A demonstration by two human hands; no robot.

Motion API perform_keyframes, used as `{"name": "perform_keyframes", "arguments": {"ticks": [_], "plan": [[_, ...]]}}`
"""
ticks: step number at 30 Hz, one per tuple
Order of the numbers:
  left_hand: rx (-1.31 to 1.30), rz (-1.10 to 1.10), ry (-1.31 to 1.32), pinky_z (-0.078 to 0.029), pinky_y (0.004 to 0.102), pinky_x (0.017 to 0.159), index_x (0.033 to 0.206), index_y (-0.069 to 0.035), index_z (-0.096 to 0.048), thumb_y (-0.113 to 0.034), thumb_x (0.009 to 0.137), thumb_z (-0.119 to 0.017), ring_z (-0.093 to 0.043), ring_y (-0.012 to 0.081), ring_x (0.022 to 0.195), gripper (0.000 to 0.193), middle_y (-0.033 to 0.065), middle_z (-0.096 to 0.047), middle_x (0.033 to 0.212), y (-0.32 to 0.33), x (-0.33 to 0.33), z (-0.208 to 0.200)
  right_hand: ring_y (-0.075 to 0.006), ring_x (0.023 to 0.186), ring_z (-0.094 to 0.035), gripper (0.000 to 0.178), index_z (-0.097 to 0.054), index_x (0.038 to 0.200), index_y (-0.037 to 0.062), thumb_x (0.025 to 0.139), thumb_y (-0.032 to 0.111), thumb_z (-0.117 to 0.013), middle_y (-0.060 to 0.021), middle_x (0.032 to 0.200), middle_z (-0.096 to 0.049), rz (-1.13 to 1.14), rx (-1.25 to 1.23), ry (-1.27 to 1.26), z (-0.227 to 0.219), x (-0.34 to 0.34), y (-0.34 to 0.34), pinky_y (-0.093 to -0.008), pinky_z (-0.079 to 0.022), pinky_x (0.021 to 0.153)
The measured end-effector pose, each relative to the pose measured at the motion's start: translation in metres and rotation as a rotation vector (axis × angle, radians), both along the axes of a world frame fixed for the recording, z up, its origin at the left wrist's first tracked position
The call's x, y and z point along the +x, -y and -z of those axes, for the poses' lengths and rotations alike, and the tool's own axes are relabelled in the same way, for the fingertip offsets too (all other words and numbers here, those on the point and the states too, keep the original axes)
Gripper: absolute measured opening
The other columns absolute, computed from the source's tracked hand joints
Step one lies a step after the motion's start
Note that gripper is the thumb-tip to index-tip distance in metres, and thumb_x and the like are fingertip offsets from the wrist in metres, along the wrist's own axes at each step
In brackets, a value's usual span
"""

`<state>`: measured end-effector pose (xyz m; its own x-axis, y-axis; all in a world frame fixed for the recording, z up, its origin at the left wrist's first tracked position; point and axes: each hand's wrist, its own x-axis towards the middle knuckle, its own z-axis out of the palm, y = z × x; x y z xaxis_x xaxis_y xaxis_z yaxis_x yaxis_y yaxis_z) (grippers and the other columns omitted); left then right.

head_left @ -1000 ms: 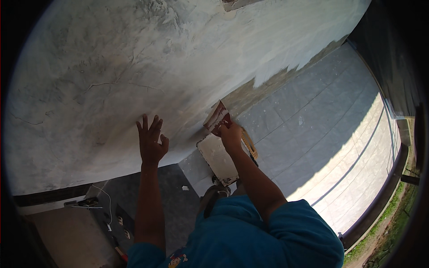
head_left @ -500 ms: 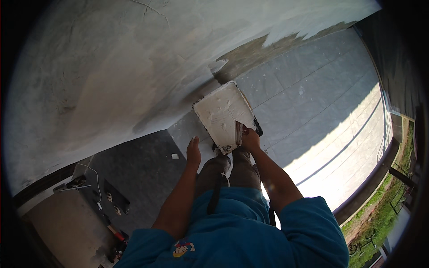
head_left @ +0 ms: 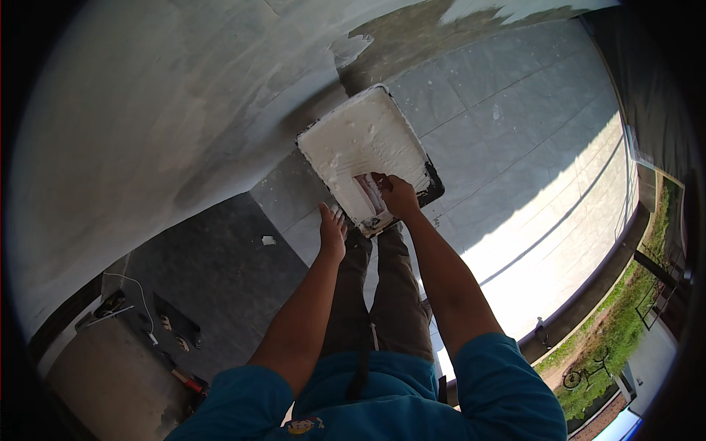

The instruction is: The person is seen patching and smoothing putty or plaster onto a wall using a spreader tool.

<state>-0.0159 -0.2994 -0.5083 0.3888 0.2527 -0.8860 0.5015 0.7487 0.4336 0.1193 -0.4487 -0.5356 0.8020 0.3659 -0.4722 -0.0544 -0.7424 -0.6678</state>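
Note:
A dark rectangular tray (head_left: 435, 184), its inside spread with white putty (head_left: 360, 136), is in front of my legs at the foot of the wall. My right hand (head_left: 399, 198) is closed round the handle of a wide putty knife (head_left: 370, 192), whose blade lies over the putty in the tray's near part. Beside the tray's near left edge is my left hand (head_left: 333, 231), fingers stretched out and whitish at the tips. Nothing shows in it, and whether it touches the edge I cannot tell.
A wall (head_left: 184, 110), partly coated white, rises at the left and ahead. Grey floor tiles (head_left: 507, 125) stretch to the right, sunlit toward a ledge. On the dark floor at the left lie a white scrap (head_left: 269, 240), a pair of sandals (head_left: 173, 332) and a white cable (head_left: 147, 298).
My right hand has moved the putty knife leftward and inward over the putty, and the blade has turned. My left hand has come closer to the tray. The whole view has shifted.

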Motion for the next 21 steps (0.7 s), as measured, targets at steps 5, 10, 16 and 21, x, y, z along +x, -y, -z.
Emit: {"name": "perform_keyframes", "arguments": {"ticks": [5,10,16,21], "plan": [[-0.013,-0.119,-0.024,-0.015,0.0400,0.117,0.152,-0.001,-0.022,-0.076,0.091,-0.027,-0.025,0.0262,0.146,0.096,0.0120,-0.027,0.158,0.004,0.001,0.004,-0.0431,0.095,-0.062,0.023,-0.061,0.101,0.0026,0.084,0.018,-0.059,-0.0239,0.096,-0.066,-0.028,0.076,-0.057,0.012,-0.005,-0.025,-0.0472,-0.050,0.081],[-0.046,-0.101,0.016,-0.016,0.0389,0.117,0.151,0.001,-0.022,-0.075,0.092,-0.028,-0.027,0.0258,0.145,0.096,0.0144,-0.029,0.156,0.002,-0.002,0.005,-0.0423,0.094,-0.063,0.022,-0.062,0.100,0.0016,0.085,0.018,-0.059,-0.0253,0.094,-0.066,0.058,0.049,-0.050,0.019,-0.005,-0.038,-0.0468,-0.051,0.080],[-0.018,-0.075,-0.001,-0.018,0.0391,0.117,0.150,0.003,-0.023,-0.073,0.093,-0.029,-0.028,0.0273,0.144,0.096,0.0165,-0.029,0.156,-0.002,-0.003,0.001,-0.0436,0.091,-0.064,0.024,-0.062,0.100,0.0019,0.086,0.020,-0.058,-0.0256,0.091,-0.067,0.184,0.055,-0.090,0.007,-0.004,-0.048,-0.0479,-0.051,0.078],[-0.029,-0.071,-0.002,-0.019,0.0393,0.117,0.150,0.004,-0.023,-0.074,0.092,-0.030,-0.029,0.0291,0.144,0.098,0.0180,-0.030,0.155,0.000,0.000,0.000,-0.0447,0.089,-0.064,0.025,-0.060,0.101,0.0010,0.086,0.020,-0.057,-0.0262,0.087,-0.066,0.227,-0.016,-0.074,0.008,-0.023,-0.060,-0.0497,-0.051,0.077]]}}
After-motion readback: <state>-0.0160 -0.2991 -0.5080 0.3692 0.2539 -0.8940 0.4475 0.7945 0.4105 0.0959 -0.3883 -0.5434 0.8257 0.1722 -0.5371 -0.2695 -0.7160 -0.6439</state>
